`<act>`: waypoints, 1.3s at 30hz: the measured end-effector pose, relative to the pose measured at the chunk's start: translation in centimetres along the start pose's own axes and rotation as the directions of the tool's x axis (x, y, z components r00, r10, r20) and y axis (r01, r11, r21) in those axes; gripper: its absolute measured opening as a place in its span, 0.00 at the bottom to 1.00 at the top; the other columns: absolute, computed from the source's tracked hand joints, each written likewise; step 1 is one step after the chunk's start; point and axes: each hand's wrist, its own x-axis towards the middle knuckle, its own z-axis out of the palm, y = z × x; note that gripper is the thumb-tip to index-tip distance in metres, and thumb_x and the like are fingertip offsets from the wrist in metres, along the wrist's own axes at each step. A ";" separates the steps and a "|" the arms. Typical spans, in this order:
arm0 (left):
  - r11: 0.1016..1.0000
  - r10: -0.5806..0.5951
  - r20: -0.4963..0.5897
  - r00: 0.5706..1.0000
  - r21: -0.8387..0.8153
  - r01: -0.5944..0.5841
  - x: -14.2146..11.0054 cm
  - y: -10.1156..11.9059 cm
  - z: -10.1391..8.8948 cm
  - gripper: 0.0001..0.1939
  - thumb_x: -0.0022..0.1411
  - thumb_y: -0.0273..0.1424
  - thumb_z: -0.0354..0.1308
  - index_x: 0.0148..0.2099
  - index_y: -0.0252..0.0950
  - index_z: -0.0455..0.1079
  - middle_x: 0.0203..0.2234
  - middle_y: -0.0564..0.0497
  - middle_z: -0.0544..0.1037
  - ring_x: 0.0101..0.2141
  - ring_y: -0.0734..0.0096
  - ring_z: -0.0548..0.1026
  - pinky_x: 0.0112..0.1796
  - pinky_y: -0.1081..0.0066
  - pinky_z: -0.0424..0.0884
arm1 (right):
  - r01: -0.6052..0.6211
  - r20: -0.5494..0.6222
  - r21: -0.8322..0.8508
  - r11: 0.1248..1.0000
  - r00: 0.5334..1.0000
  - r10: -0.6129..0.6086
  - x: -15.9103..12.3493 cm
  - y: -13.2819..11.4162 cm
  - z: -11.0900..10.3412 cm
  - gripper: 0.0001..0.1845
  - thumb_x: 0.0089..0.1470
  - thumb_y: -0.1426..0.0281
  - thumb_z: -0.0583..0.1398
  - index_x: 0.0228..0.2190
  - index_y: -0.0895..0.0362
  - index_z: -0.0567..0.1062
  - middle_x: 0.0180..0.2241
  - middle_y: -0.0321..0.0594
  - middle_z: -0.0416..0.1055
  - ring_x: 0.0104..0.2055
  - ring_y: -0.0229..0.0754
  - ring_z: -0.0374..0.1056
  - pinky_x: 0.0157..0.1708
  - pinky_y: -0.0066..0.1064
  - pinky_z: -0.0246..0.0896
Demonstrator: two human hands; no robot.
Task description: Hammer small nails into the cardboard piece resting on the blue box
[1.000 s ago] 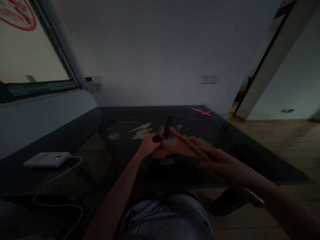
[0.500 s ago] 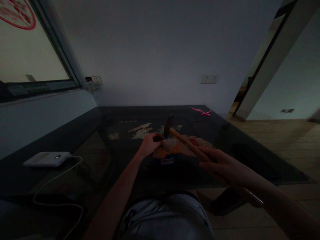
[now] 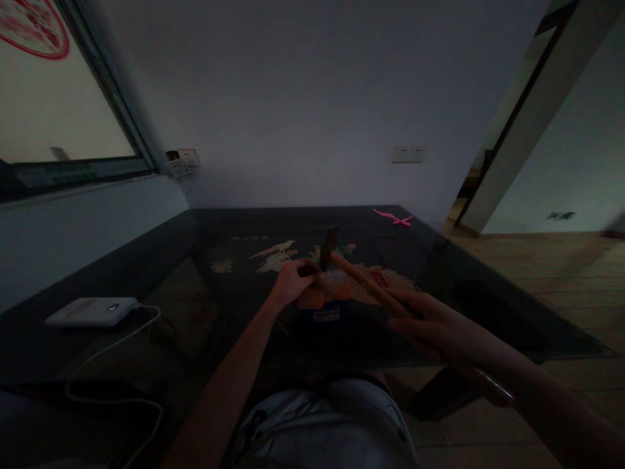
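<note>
One hammer (image 3: pixel 361 277) looks heavy; right fingers (image 3: pixel 409 298) hug its hard handle (image 3: pixel 378 292), the best spot; can't tell if left fingers (image 3: pixel 307 282) pinch

Table (image 3: pixel 234 225) before wall (image 3: pixel 293 117). Box (image 3: pixel 326 315) near front middle; hammer (image 3: pixel 360 275) slants in from right, head by box's far side. Left — corded device (image 3: pixel 90 312). Far right corner — crossed strip (image 3: pixel 401 222).

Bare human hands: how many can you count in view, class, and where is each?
2. The right hand grips the dark-headed, wooden-handled hammer; the left hand is just beside the hammer's head; whatever it may hold is too dim to tell. No others show.
</note>
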 end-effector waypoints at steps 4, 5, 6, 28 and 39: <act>0.999 0.040 0.034 0.999 -0.003 -0.040 0.1 -0.2 -0.2 0.06 0.50 0.27 0.61 0.33 0.33 0.73 0.29 0.49 0.79 0.32 0.68 0.76 0.38 0.67 0.73 | 0.026 -0.009 -0.013 1.000 1.000 -0.026 0.1 -0.2 0.0 0.26 0.50 0.64 0.60 0.52 0.55 0.69 0.23 0.31 0.66 0.19 0.33 0.59 0.15 0.23 0.54; 0.999 0.050 0.046 0.998 -0.009 -0.050 0.1 -0.4 -0.3 0.06 0.50 0.27 0.61 0.33 0.33 0.73 0.30 0.49 0.79 0.33 0.68 0.76 0.38 0.67 0.73 | 0.021 -0.015 -0.012 1.000 1.000 -0.022 0.1 -0.2 0.0 0.27 0.50 0.64 0.60 0.52 0.55 0.69 0.24 0.32 0.66 0.20 0.34 0.60 0.15 0.23 0.55; 0.998 0.059 0.057 0.997 -0.017 -0.058 0.1 -0.5 -0.4 0.07 0.50 0.28 0.61 0.34 0.33 0.73 0.30 0.49 0.79 0.33 0.68 0.76 0.38 0.67 0.73 | 0.016 -0.026 -0.009 1.000 1.000 -0.016 0.1 -0.2 0.0 0.28 0.49 0.64 0.61 0.53 0.54 0.69 0.24 0.33 0.67 0.21 0.34 0.62 0.16 0.23 0.56; 0.999 0.009 0.060 0.998 -0.034 -0.007 -0.3 0.7 -1.3 0.04 0.49 0.24 0.61 0.31 0.33 0.71 0.29 0.49 0.78 0.32 0.69 0.76 0.38 0.68 0.73 | -0.004 -0.025 0.025 1.000 1.000 0.005 0.0 1.0 0.2 0.27 0.51 0.64 0.60 0.53 0.56 0.68 0.20 0.31 0.65 0.20 0.36 0.63 0.16 0.24 0.58; 0.997 0.076 0.091 0.993 -0.017 -0.075 -0.2 -0.1 -1.4 0.05 0.51 0.27 0.60 0.33 0.33 0.71 0.29 0.49 0.78 0.33 0.67 0.77 0.38 0.66 0.74 | 0.009 -0.067 0.034 0.999 0.998 -0.007 0.0 0.8 0.3 0.28 0.49 0.64 0.61 0.53 0.56 0.70 0.20 0.32 0.68 0.20 0.37 0.65 0.17 0.25 0.61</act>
